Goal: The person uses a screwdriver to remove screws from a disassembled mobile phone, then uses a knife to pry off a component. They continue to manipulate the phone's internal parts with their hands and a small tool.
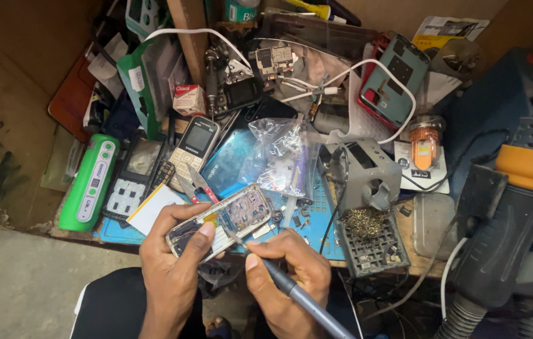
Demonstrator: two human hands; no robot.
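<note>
Opened phone held over a crowded repair bench, iron tip at its board.

The bench (122, 231) carries a blue mat, a hot-air gun (517, 207) at the right, a grey stand (367, 172), a green power bank (89, 186), a clear bag (276, 157) and a silver keypad phone (194, 143). In front of it the left hand (169, 263) grips the opened phone (219, 221) from below, thumb pressed on its near edge. The phone's back is off and its board lies bare, so the opening looks done and the board work appears under way, with nothing refitted yet. Its long axis runs from lower left to upper right, the open side facing up. The right hand (288, 270) pinches the soldering iron (298, 295) like a pen, tip touching the phone's lower middle.
</note>
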